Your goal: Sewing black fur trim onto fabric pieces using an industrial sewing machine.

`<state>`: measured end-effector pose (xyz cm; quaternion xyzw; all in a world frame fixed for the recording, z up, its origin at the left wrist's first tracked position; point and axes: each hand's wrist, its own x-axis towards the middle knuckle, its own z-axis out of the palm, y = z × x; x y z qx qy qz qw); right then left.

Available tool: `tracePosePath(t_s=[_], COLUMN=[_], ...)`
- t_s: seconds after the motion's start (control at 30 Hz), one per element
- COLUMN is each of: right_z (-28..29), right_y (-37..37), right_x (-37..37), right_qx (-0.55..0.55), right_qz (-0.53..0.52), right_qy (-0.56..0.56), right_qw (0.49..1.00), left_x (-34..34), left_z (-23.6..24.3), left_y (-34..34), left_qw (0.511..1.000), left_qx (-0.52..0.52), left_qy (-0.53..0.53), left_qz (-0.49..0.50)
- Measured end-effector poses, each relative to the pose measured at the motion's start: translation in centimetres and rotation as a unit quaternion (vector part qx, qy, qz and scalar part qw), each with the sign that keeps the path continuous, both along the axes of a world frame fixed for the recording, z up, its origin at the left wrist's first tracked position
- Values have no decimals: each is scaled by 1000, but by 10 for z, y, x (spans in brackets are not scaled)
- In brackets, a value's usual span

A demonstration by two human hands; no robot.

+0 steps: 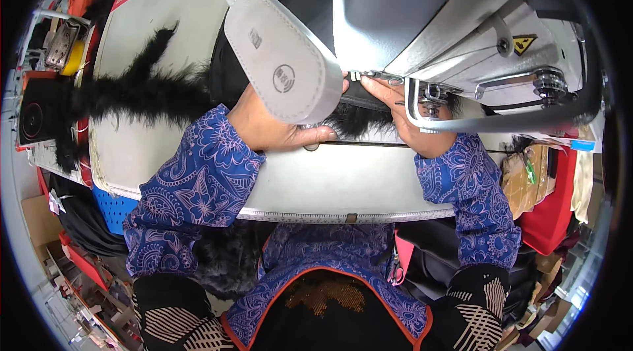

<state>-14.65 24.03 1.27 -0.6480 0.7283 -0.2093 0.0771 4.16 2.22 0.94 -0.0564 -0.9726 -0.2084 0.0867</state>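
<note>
A sewing machine with a metallic head stands over the white table. Black fabric with a furry edge lies beneath its needle area. My left hand rests at the fabric's left, thumb stretched out apart from the fingertips; a pale stitched, rounded cover hides most of its fingers. Close to the needle area, my right hand pinches the black fabric, its index finger extended along it. Part of this hand is behind the machine's metal guard and thread parts. The fabric under the machine head is hidden.
A long strip of black fur trails leftward across the white tabletop, whose front edge carries a ruler strip. A black speaker-like box stands far left. At right is a red bin; pink-handled scissors hang below the table.
</note>
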Motion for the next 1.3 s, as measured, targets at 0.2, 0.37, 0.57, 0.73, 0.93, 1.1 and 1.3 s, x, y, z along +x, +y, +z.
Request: tracePosePath(t_s=[0.2, 0.37, 0.57, 0.73, 0.93, 1.1, 1.3], right_z=[-8, -13, -17, -11, -4, -1, -4], right_y=[6, 8, 4, 2, 0, -1, -4], right_x=[-3, -2, -1, -7, -5, -4, -10], right_qx=[47, 22, -39, -20, -40, -40, -90], right_qz=[-32, -23, -47, -4, 2, 8, 42], right_qy=[24, -14, -41, -37, 7, 43, 39], right_qw=[998, 999, 997, 999, 999, 998, 994], left_x=[-5, -1, -4, -6, -8, -22, -87], left_z=[-10, -11, -10, -3, 11, 30, -18], left_y=[3, 1, 5, 1, 0, -38, -130], left_qw=[994, 1000, 998, 999, 999, 968, 964], left_qx=[101, 14, 64, -4, 32, 113, -140], left_qy=[-28, 27, -9, 42, 31, 213, 219], left_qz=[18, 1, 10, -5, -31, 71, -52])
